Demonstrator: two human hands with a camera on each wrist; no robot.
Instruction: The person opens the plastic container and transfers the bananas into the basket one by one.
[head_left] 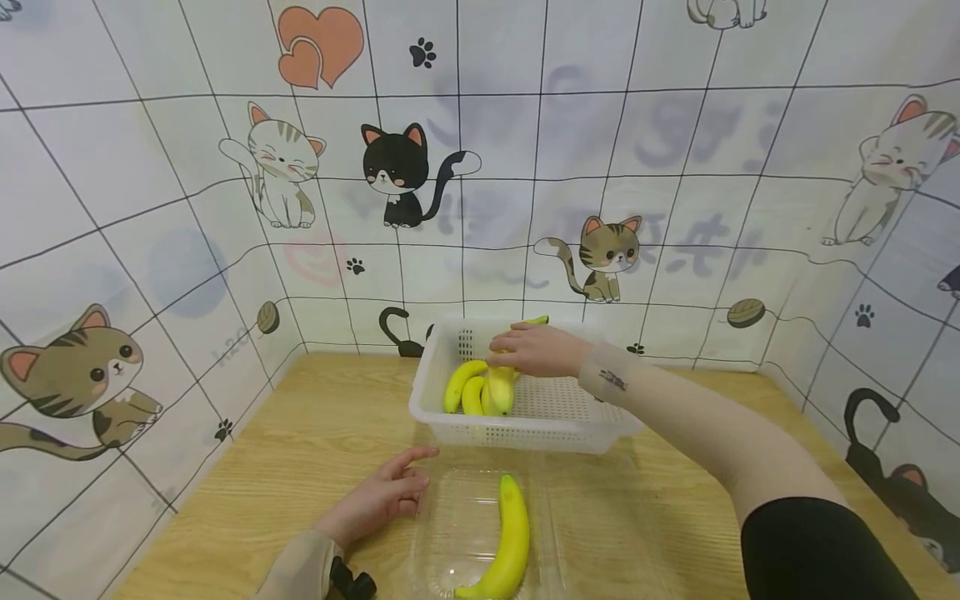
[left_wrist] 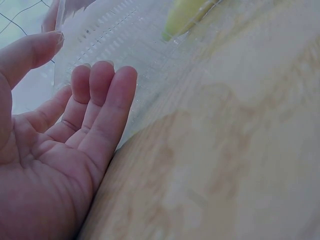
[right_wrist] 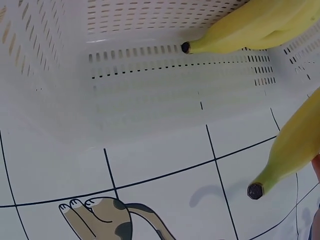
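My right hand (head_left: pixel 543 350) is over the white perforated basket (head_left: pixel 517 433), gripping a yellow banana (right_wrist: pixel 300 137) whose dark stem end sticks out toward the wall. Under and beside that hand, several more bananas (head_left: pixel 462 383) lie in the left part of the basket. My left hand (head_left: pixel 382 498) is at the left edge of a clear plastic container (head_left: pixel 461 529), its index finger stretched out and the other fingers loosely bent. Inside the container lies a single curved banana (head_left: pixel 513 533). In the left wrist view, the left palm (left_wrist: pixel 50 170) faces up with nothing in it.
The clear lid (head_left: pixel 607 525) spreads flat to the right of the container on the wooden tabletop (head_left: pixel 300 425). Behind the basket rises a white tiled wall covering (head_left: pixel 495 208) with cartoon cats, and side panels stand left and right.
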